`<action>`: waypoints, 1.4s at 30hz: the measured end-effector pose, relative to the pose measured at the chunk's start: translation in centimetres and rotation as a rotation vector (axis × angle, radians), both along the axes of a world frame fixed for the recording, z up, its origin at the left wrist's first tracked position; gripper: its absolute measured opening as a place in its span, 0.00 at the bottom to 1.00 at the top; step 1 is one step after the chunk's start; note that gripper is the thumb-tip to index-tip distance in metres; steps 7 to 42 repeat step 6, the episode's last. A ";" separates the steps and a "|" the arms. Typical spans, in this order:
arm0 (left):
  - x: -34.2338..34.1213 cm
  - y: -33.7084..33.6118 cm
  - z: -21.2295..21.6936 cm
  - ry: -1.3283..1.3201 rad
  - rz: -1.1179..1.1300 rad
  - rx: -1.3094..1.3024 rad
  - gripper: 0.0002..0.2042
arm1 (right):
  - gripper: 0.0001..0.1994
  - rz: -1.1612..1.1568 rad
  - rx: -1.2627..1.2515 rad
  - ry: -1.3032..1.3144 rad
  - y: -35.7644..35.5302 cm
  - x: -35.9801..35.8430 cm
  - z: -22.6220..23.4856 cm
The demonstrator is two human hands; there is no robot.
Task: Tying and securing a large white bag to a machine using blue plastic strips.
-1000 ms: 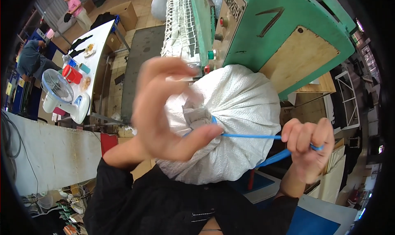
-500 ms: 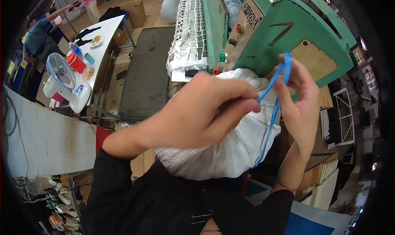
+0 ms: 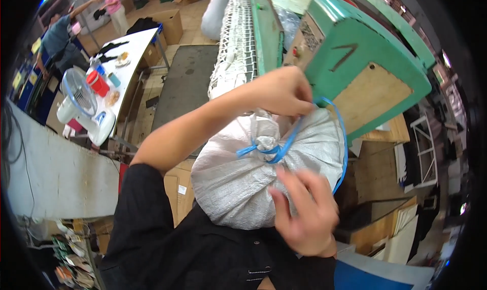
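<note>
**Blue strap looped at the neck of a white sack**

The white woven sack (image 3: 238, 183) sits at centre, against the person's chest. Its gathered neck is wrapped by a blue strap (image 3: 276, 150). The left hand (image 3: 284, 92), at 12 o'clock from the knot, pinches the strap with closed fingers. The right hand (image 3: 304, 214), at 5 o'clock, rests half-open on the sack; whether it grips the strap is unclear. A green machine (image 3: 355, 51) stands at 1 o'clock.

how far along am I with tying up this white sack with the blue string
Done: the white sack's mouth is gathered into a neck, and the blue string is wrapped around it. In hand: your left hand holds the string above the sack, a loop arcing round to the right; your right hand rests on the sack below the neck. Left: no finished knot shows, and the loop hangs slack.
</note>
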State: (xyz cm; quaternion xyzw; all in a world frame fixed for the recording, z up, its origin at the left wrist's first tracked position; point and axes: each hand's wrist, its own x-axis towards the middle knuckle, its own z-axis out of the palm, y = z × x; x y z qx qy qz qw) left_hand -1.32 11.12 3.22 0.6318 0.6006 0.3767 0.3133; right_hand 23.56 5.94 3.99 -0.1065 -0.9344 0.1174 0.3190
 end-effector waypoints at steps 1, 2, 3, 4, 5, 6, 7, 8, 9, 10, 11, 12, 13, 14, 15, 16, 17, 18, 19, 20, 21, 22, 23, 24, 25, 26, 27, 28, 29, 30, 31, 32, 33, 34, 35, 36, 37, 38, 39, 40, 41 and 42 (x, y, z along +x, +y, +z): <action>-0.5 -0.7 -0.8 -0.110 0.046 0.020 0.06 | 0.19 -0.056 -0.056 -0.077 1.1 -1.7 -1.4; -1.1 -1.5 -1.4 -0.222 0.092 0.038 0.08 | 0.19 -0.020 -0.030 -0.074 2.6 -2.6 -1.8; -1.3 -2.3 -2.0 -0.248 0.149 0.059 0.11 | 0.19 0.017 -0.006 -0.070 4.0 -3.1 -2.0; -1.6 -3.3 -2.4 -0.272 0.217 0.089 0.15 | 0.19 0.005 -0.015 -0.062 5.0 -3.2 -2.0; -2.5 -3.6 -4.3 -0.279 0.225 0.150 0.24 | 0.21 0.115 -0.034 -0.116 5.8 -3.0 -2.0; -2.3 -4.3 -4.6 -0.210 0.314 0.170 0.30 | 0.23 0.224 -0.052 -0.172 6.6 -2.7 -2.1; -2.3 -4.3 -4.6 -0.210 0.314 0.170 0.30 | 0.23 0.224 -0.052 -0.172 6.6 -2.7 -2.1; -2.3 -4.3 -4.6 -0.210 0.314 0.170 0.30 | 0.23 0.224 -0.052 -0.172 6.6 -2.7 -2.1; -2.3 -4.3 -4.6 -0.210 0.314 0.170 0.30 | 0.23 0.224 -0.052 -0.172 6.6 -2.7 -2.1; -2.3 -4.3 -4.6 -0.210 0.314 0.170 0.30 | 0.23 0.224 -0.052 -0.172 6.6 -2.7 -2.1; -2.3 -4.3 -4.6 -0.210 0.314 0.170 0.30 | 0.23 0.224 -0.052 -0.172 6.6 -2.7 -2.1; -2.3 -4.3 -4.6 -0.210 0.314 0.170 0.30 | 0.23 0.224 -0.052 -0.172 6.6 -2.7 -2.1; -2.3 -4.3 -4.6 -0.210 0.314 0.170 0.30 | 0.23 0.224 -0.052 -0.172 6.6 -2.7 -2.1; -2.3 -4.3 -4.6 -0.210 0.314 0.170 0.30 | 0.23 0.224 -0.052 -0.172 6.6 -2.7 -2.1; -2.3 -4.3 -4.6 -0.210 0.314 0.170 0.30 | 0.23 0.224 -0.052 -0.172 6.6 -2.7 -2.1; -2.3 -4.3 -4.6 -0.210 0.314 0.170 0.30 | 0.23 0.224 -0.052 -0.172 6.6 -2.7 -2.1; -2.3 -4.3 -4.6 -0.210 0.314 0.170 0.30 | 0.23 0.224 -0.052 -0.172 6.6 -2.7 -2.1; -2.3 -4.3 -4.6 -0.210 0.314 0.170 0.30 | 0.23 0.224 -0.052 -0.172 6.6 -2.7 -2.1; -2.3 -4.3 -4.6 -0.210 0.314 0.170 0.30 | 0.23 0.224 -0.052 -0.172 6.6 -2.7 -2.1; -2.3 -4.3 -4.6 -0.210 0.314 0.170 0.30 | 0.23 0.224 -0.052 -0.172 6.6 -2.7 -2.1; -2.3 -4.3 -4.6 -0.210 0.314 0.170 0.30 | 0.23 0.224 -0.052 -0.172 6.6 -2.7 -2.1; -2.3 -4.3 -4.6 -0.210 0.314 0.170 0.30 | 0.23 0.224 -0.052 -0.172 6.6 -2.7 -2.1; -2.3 -4.3 -4.6 -0.210 0.314 0.170 0.30 | 0.23 0.224 -0.052 -0.172 6.6 -2.7 -2.1; -2.3 -4.3 -4.6 -0.210 0.314 0.170 0.30 | 0.23 0.224 -0.052 -0.172 6.6 -2.7 -2.1; -2.3 -4.3 -4.6 -0.210 0.314 0.170 0.30 | 0.23 0.224 -0.052 -0.172 6.6 -2.7 -2.1; -2.3 -4.3 -4.6 -0.210 0.314 0.170 0.30 | 0.23 0.224 -0.052 -0.172 6.6 -2.7 -2.1; -2.3 -4.3 -4.6 -0.210 0.314 0.170 0.30 | 0.23 0.224 -0.052 -0.172 6.6 -2.7 -2.1; -2.3 -4.3 -4.6 -0.210 0.314 0.170 0.30 | 0.23 0.224 -0.052 -0.172 6.6 -2.7 -2.1; -2.3 -4.3 -4.6 -0.210 0.314 0.170 0.30 | 0.23 0.224 -0.052 -0.172 6.6 -2.7 -2.1; -2.3 -4.3 -4.6 -0.210 0.314 0.170 0.30 | 0.23 0.224 -0.052 -0.172 6.6 -2.7 -2.1; -2.3 -4.3 -4.6 -0.210 0.314 0.170 0.30 | 0.23 0.224 -0.052 -0.172 6.6 -2.7 -2.1; -2.3 -4.3 -4.6 -0.210 0.314 0.170 0.30 | 0.23 0.224 -0.052 -0.172 6.6 -2.7 -2.1; -2.3 -4.3 -4.6 -0.210 0.314 0.170 0.30 | 0.23 0.224 -0.052 -0.172 6.6 -2.7 -2.1; -2.3 -4.3 -4.6 -0.210 0.314 0.170 0.30 | 0.23 0.224 -0.052 -0.172 6.6 -2.7 -2.1; -2.3 -4.3 -4.6 -0.210 0.314 0.170 0.30 | 0.23 0.224 -0.052 -0.172 6.6 -2.7 -2.1; -2.3 -4.3 -4.6 -0.210 0.314 0.170 0.30 | 0.23 0.224 -0.052 -0.172 6.6 -2.7 -2.1; -2.3 -4.3 -4.6 -0.210 0.314 0.170 0.30 | 0.23 0.224 -0.052 -0.172 6.6 -2.7 -2.1; -2.3 -4.3 -4.6 -0.210 0.314 0.170 0.30 | 0.23 0.224 -0.052 -0.172 6.6 -2.7 -2.1; -2.3 -4.3 -4.6 -0.210 0.314 0.170 0.30 | 0.23 0.224 -0.052 -0.172 6.6 -2.7 -2.1; -2.3 -4.3 -4.6 -0.210 0.314 0.170 0.30 | 0.23 0.224 -0.052 -0.172 6.6 -2.7 -2.1; -2.3 -4.3 -4.6 -0.210 0.314 0.170 0.30 | 0.23 0.224 -0.052 -0.172 6.6 -2.7 -2.1; -2.3 -4.3 -4.6 -0.210 0.314 0.170 0.30 | 0.23 0.224 -0.052 -0.172 6.6 -2.7 -2.1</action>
